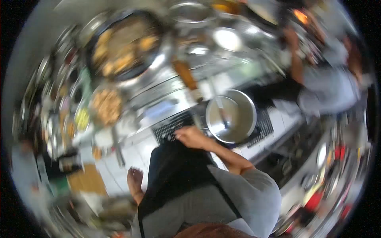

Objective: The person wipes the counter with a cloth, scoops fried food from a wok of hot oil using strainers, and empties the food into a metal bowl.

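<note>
My right hand is closed in front of my dark apron, above a black grate, left of a large metal pot. Whether it holds anything is too blurred to tell. A ladle leans inside the pot, which has pale contents. My left hand hangs low beside the apron, near the tiled counter edge, its fingers smeared by motion. Ahead, a wide dark pan holds golden pieces in liquid. A bowl of light brown pieces stands to the left.
At the upper right, a co-worker reaches toward a flame. An amber bottle lies or stands behind the grate. Several small containers line the left side, with a bowl of green pieces. A brown board is at the lower left.
</note>
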The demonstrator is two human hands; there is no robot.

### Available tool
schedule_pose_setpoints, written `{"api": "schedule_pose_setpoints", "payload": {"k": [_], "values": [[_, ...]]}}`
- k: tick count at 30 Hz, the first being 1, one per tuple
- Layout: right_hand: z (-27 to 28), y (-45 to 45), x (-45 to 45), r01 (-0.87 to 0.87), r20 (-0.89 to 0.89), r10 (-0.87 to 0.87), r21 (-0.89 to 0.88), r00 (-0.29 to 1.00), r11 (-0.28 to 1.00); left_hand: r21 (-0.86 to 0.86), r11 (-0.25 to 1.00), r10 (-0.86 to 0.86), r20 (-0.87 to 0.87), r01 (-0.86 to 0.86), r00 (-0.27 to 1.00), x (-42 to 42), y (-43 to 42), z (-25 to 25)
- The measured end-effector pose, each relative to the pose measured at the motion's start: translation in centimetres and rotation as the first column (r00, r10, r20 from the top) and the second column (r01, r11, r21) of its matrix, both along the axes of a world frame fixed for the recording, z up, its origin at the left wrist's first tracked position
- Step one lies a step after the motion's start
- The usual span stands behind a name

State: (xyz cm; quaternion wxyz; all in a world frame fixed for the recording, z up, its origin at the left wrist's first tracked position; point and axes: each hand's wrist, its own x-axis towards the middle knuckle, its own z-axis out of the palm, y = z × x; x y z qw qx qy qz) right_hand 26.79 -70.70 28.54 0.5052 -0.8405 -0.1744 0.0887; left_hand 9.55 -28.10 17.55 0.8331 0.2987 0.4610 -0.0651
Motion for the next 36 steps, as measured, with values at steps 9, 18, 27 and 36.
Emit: {"api": "schedule_pose_setpoints", "payload": {"k": [9,18,27,36], "values": [[-2.4,0.7,-12.5,0.528,-0.042,-0.536,-0.128,0.843,0.84,-0.291,0.776,-0.446,0.375,0.56,0.813,15.8,4.2,5.8],[-4.5,8.3,-27.5,0.664,-0.207,-0.681,-0.152,0.703,0.732,-0.137,0.566,-0.649,0.534,0.813,0.542,19.2,9.0,3.4],[-6.3,6.8,-34.4,0.711,-0.22,-0.781,-0.326,0.584,0.623,0.385,0.393,-0.909,0.3,0.835,0.289,11.8,7.9,14.2],[-8.1,1.8,-47.5,0.778,-0.214,-0.859,-0.363,0.466,0.512,0.429,-0.024,-0.969,0.213,0.903,-0.127,0.5,-9.1,20.4]]}}
